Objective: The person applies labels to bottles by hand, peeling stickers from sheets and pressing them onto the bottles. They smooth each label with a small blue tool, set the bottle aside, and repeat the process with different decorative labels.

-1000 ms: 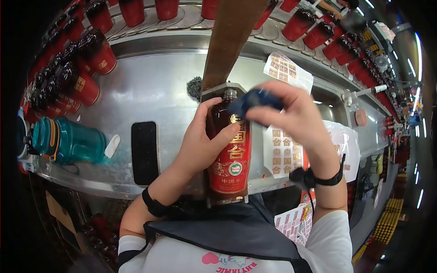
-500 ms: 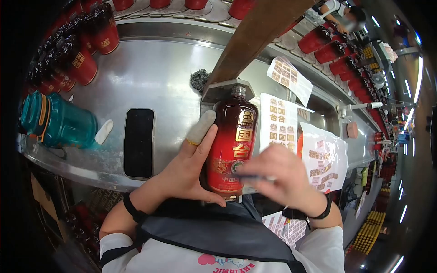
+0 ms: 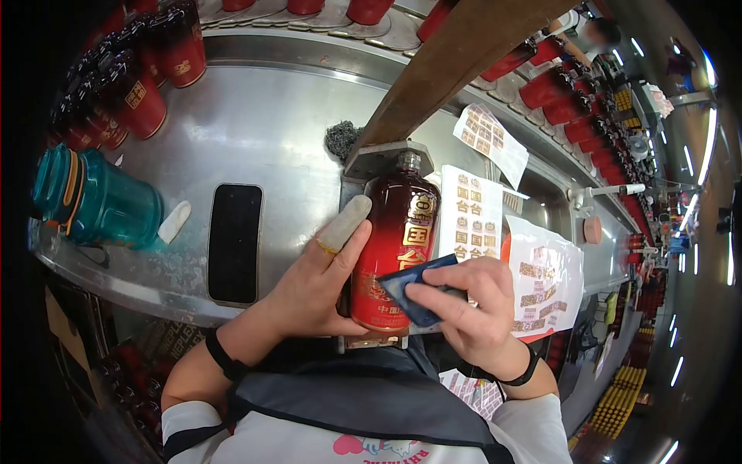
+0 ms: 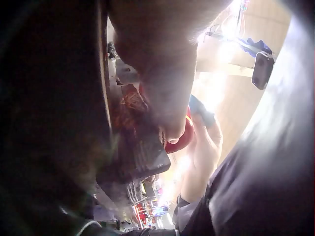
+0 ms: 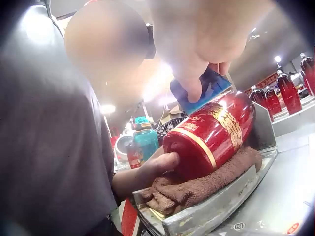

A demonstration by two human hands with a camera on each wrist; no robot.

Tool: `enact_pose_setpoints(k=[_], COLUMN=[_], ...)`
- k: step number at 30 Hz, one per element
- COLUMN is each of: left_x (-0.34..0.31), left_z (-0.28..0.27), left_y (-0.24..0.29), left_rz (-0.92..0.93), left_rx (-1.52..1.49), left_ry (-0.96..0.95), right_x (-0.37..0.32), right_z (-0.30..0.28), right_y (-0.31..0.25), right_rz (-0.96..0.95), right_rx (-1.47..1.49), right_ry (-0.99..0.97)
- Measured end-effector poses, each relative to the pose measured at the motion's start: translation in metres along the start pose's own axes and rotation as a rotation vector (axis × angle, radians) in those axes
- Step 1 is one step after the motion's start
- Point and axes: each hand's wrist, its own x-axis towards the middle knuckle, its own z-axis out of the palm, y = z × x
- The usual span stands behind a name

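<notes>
A red bottle [image 3: 396, 241] with a dark shoulder and gold characters lies on its back, its neck pointing away from me. Under it, a brown towel [image 5: 216, 184] lines a metal cradle [image 5: 206, 216]. My left hand [image 3: 315, 282] holds the bottle's lower left side, a pale cover over one finger and the thumb [image 5: 170, 162] against the base. Between thumb and fingers my right hand [image 3: 473, 303] pinches a flat blue scraper [image 3: 413, 292]. Its edge is right at the bottle's lower front, covering part of the lettering and the emblem there.
Sheets of gold character stickers [image 3: 471, 203] lie right of the bottle. To the left are a black phone [image 3: 236, 243] and a teal water bottle [image 3: 108, 199]. A wooden post [image 3: 456, 69] rises behind the cradle. More red bottles [image 3: 143, 100] stand back left.
The scraper has travelled from the bottle's neck down to its lower front. My left hand has shifted from across the bottle's upper front to its left side and base.
</notes>
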Motion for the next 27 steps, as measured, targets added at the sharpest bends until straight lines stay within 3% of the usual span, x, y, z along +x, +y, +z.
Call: enact_pose_setpoints(k=[13, 22, 24, 27], left_x=[0.000, 0.001, 0.001, 0.000], left_z=[-0.003, -0.001, 0.000, 0.003], left_y=[0.002, 0.000, 0.001, 0.003], left_rz=[-0.032, -0.033, -0.029, -0.037], left_rx=[-0.011, -0.019, -0.004, -0.016], left_ry=[0.004, 0.025, 0.030, 0.047], right_x=[-0.005, -0.004, 0.001, 0.003], right_z=[0.001, -0.019, -0.024, -0.015], right_y=[0.004, -0.011, -0.004, 0.008], right_rz=[-0.010, -0.063, 0.081, 0.133], right_rx=[-0.070, 0.072, 0.042, 0.014], right_ry=[0.035, -0.040, -0.022, 0.032])
